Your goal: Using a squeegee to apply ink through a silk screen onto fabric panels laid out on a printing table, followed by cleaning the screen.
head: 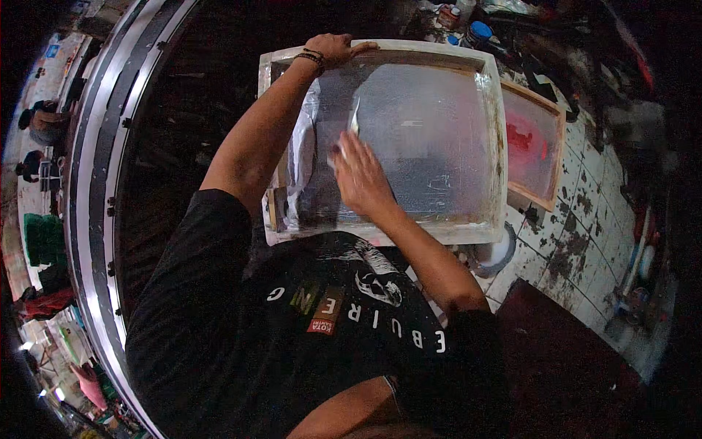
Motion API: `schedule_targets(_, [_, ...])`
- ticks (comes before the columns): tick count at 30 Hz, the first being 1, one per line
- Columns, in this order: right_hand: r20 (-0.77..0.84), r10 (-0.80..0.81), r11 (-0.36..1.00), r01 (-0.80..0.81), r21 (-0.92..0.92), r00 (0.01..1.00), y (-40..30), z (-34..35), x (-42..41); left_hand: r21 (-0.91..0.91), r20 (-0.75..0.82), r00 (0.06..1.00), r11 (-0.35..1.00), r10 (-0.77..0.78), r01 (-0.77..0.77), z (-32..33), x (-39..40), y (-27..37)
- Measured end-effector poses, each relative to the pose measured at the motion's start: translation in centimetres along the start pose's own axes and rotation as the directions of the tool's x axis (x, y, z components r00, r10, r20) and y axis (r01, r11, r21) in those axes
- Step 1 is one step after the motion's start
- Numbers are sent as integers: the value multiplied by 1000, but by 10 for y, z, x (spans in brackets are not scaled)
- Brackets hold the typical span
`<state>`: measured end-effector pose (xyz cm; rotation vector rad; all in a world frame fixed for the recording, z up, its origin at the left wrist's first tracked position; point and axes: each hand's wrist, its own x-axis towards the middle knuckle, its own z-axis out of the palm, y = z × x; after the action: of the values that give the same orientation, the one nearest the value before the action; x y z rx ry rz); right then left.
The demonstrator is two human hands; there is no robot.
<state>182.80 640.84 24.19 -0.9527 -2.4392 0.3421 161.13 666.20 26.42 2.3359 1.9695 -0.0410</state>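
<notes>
A silk-screen printing frame [498, 148] with a pale, worn rim stands before me, its grey mesh [422, 126] facing me. My left hand [334, 49], with a dark bracelet at the wrist, grips the far rim near its left part. Over the left-middle of the mesh is my right hand [362, 175], blurred by motion, fingers stretched towards the far side. A thin whitish strip or glint [355, 116] shows just beyond its fingertips; whether the hand holds anything is unclear. Crumpled, shiny whitish film [304, 148] lies along the frame's left inner side.
A second wooden-framed screen [556, 159] with red ink [518, 137] lies partly under the first, to the right. Beyond are a blue-lidded jar [480, 32] and bottles. Stained floor tiles [581, 219], a round pale container [496, 249] and a dark red surface [559, 340] lie right.
</notes>
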Motion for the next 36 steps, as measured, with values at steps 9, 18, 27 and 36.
schedule_targets(9, [-3, 296, 955, -296, 3, 955, 144, -121, -122, -9, 14, 1000, 1000, 0, 0, 15, 16, 18])
schedule_targets(18, [-226, 950, 248, -83, 965, 216, 183, -208, -220, -17, 94, 992, 996, -87, 89, 11, 17, -3])
schedule_targets(27, [99, 985, -71, -191, 979, 140, 258, -57, -57, -144, 100, 984, 977, -146, 159, -16, -4, 15])
schedule_targets(36, [135, 863, -73, -145, 987, 487, 241, -30, 122, -179, 52, 988, 972, -146, 153, -28, -15, 17])
